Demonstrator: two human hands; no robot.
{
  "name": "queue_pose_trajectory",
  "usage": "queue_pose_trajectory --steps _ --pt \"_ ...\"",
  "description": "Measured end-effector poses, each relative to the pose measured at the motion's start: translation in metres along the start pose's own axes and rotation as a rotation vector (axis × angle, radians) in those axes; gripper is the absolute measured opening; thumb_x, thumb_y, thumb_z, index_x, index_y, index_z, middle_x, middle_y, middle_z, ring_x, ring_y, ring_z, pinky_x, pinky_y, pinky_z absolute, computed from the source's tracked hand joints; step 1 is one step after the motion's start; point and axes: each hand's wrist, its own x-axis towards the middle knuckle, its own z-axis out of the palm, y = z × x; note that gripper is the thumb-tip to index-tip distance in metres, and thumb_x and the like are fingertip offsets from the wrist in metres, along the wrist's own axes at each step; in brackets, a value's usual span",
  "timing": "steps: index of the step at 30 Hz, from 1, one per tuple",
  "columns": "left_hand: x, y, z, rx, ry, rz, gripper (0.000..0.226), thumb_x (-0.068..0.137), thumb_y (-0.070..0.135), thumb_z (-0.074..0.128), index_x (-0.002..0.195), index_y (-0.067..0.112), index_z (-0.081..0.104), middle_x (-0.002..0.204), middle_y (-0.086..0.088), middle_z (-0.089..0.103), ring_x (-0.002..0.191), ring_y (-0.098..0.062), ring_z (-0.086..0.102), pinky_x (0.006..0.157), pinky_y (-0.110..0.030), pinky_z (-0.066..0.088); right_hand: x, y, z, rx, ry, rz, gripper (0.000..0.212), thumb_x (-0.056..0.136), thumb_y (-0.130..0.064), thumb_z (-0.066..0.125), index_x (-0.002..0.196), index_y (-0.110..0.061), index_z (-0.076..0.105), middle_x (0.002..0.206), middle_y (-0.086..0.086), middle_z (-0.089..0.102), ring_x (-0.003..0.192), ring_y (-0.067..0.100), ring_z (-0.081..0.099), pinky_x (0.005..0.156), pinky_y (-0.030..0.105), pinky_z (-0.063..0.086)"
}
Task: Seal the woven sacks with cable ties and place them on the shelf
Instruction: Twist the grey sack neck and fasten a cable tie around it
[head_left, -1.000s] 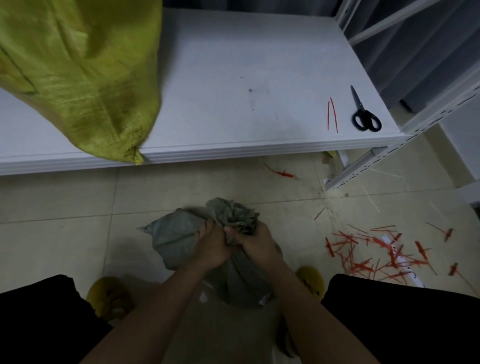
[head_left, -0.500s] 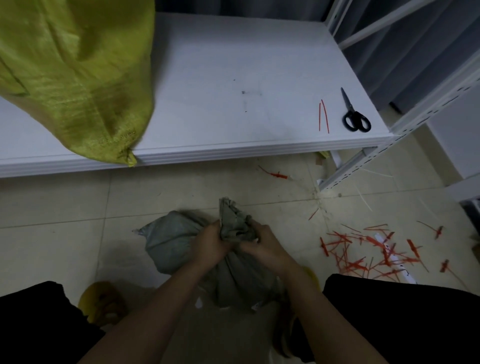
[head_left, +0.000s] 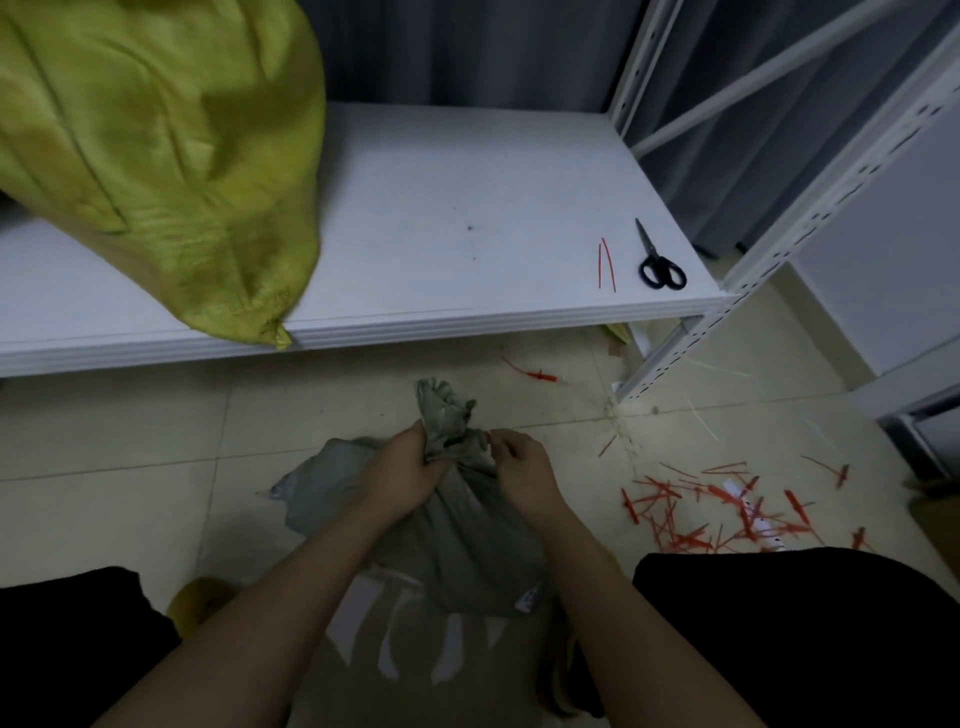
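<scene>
A grey woven sack (head_left: 457, 540) stands on the tiled floor between my knees, its mouth gathered into a twisted neck that sticks up. My left hand (head_left: 400, 470) grips that neck from the left. My right hand (head_left: 519, 467) is at the neck's right side with its fingers curled against the fabric; whether it pinches a tie there I cannot tell. A yellow-green woven sack (head_left: 166, 156) lies on the white shelf (head_left: 467, 208) at the left. Two red cable ties (head_left: 606, 264) lie on the shelf near its right end.
Black scissors (head_left: 658, 262) lie beside the ties on the shelf. Several cut red tie pieces (head_left: 727, 504) litter the floor at right, one more (head_left: 535, 371) under the shelf edge. A perforated shelf post (head_left: 779, 249) slants at the right. My yellow slipper (head_left: 200, 603) shows at lower left.
The sack's neck is now twisted tighter and stands taller. My right hand has slipped from the gathered mouth to the neck's right side. The view has tilted up.
</scene>
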Motion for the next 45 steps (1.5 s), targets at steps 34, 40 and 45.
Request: queue_pose_trajectory --steps 34,40,45 --pt "-0.076 0.127 -0.111 0.913 0.205 0.413 0.032 0.092 0.035 0.046 0.114 0.011 0.050 0.115 -0.010 0.052 0.109 -0.030 0.048 0.083 -0.038 0.039 -0.089 -0.136 -0.033 -0.029 0.004 -0.541 0.008 0.083 0.006 0.057 0.088 0.007 0.064 0.083 0.008 0.063 0.083 0.006 0.051 0.063 0.013 0.040" --pt "-0.069 0.135 -0.117 0.939 0.220 0.351 0.036 0.094 0.040 0.041 0.113 0.011 0.052 0.115 -0.009 0.057 0.110 -0.029 0.052 0.083 -0.036 0.042 -0.083 -0.142 -0.030 -0.161 0.113 -0.538 0.018 0.087 -0.009 0.055 0.083 0.005 0.065 0.091 0.021 0.069 0.083 0.018 0.058 0.072 0.034 0.047" --pt "-0.064 0.140 -0.125 0.903 0.237 0.346 0.043 0.093 0.051 0.040 0.108 0.013 0.054 0.112 -0.008 0.057 0.107 -0.028 0.055 0.078 -0.034 0.042 -0.085 -0.156 -0.034 -0.176 0.049 -0.505 0.019 0.090 -0.005 0.050 0.084 0.008 0.062 0.092 0.026 0.066 0.079 0.017 0.053 0.065 0.033 0.041"
